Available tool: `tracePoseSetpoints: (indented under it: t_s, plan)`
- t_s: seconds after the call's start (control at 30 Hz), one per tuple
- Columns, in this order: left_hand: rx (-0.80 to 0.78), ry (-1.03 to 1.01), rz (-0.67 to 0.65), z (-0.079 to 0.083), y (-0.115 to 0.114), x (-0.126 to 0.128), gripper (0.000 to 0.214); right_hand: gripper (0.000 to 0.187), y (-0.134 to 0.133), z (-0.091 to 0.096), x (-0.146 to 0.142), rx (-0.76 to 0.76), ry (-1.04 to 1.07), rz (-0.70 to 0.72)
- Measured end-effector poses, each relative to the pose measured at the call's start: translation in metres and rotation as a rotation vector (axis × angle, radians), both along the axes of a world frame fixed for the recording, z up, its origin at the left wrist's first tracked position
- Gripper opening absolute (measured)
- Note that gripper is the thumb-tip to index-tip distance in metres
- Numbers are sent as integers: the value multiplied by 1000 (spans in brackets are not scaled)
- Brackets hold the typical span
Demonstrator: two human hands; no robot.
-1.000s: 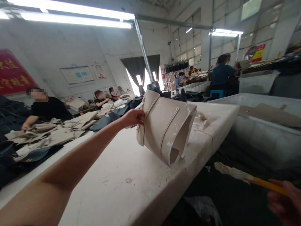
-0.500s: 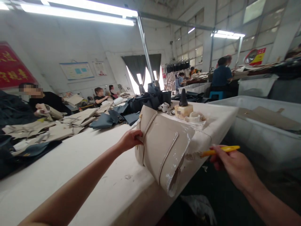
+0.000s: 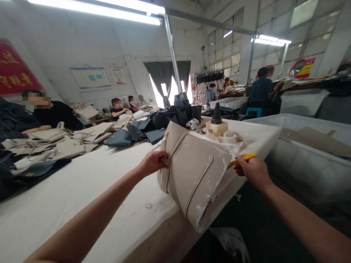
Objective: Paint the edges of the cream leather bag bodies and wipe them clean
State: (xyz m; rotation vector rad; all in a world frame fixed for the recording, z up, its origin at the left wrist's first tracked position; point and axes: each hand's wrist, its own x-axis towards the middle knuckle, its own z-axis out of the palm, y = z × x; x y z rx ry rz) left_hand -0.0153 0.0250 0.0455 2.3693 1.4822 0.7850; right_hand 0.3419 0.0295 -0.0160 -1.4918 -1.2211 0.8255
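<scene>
My left hand (image 3: 155,162) is closed on the left side of a beige bag panel (image 3: 189,168), which is curled over the edge of the white table (image 3: 104,190). Raised piping runs across the panel, and white smears like glue mark its right edge. In my right hand (image 3: 253,168) is a brush with a yellow handle (image 3: 248,157); the fingers are closed round it. The brush's bristle end is hidden behind the panel's right edge.
Behind the panel stand a glue-stained block with a black cone (image 3: 216,115) and a small white pot (image 3: 229,137). Dark blue bag pieces (image 3: 123,137) and beige pieces (image 3: 68,148) are heaped beyond. A white bin (image 3: 309,168) is at right; co-workers sit farther off.
My right hand has moved left and slightly up, taking the brush end behind the panel's right edge. My left hand keeps its hold. A co-worker at left has lowered a bag piece.
</scene>
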Motion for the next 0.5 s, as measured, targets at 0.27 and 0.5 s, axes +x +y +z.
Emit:
tracePoseSetpoints:
  t_s: [0.27, 0.5]
  plan:
    - [32, -1, -2, -6, -2, -4, 26, 66, -68, -7, -3, -136, 10, 253]
    - [-10, 20, 4, 3, -8, -3, 27, 57, -71, -11, 0, -95, 122, 102]
